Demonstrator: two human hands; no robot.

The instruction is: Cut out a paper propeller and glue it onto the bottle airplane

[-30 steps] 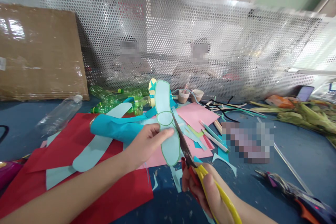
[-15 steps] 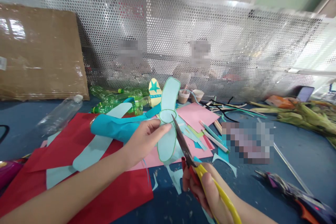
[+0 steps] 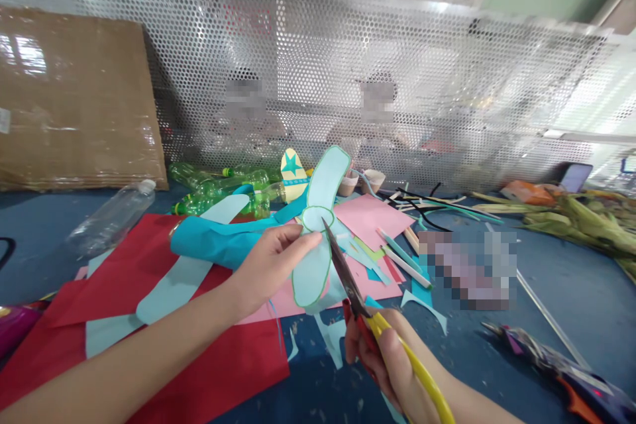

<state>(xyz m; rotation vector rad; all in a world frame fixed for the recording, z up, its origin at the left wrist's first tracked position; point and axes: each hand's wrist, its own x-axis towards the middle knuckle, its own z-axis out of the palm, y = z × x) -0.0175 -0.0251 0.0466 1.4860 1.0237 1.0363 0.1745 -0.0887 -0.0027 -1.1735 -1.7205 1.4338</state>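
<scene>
A light blue paper propeller (image 3: 325, 179) with dark green outlines, two blades and a round centre, is pinched between the thumb and fingers of my left hand (image 3: 278, 262). My right hand (image 3: 382, 351) grips scissors (image 3: 350, 278) with yellow and red handles. Their blades look closed or nearly so, and the tips lie at the right side of the propeller's centre. Behind my left hand a blue paper-wrapped bottle shape (image 3: 213, 242) with light blue wing strips (image 3: 173, 291) rests on red paper (image 3: 223, 358). A yellow paper piece with a green star (image 3: 292, 169) stands up behind it.
Paper scraps (image 3: 332, 338) and pink sheets (image 3: 372, 218) lie around my hands. Green bottles (image 3: 223, 189) and a clear bottle (image 3: 114, 215) are at the back left, near a cardboard sheet (image 3: 79, 106). A glue gun (image 3: 561, 364) lies front right. A perforated metal screen (image 3: 318, 66) stands behind.
The propeller has turned a little, its upper blade leaning further right and its lower blade further left. Both hands stay nearly in place, with the scissor tips still at its centre.
</scene>
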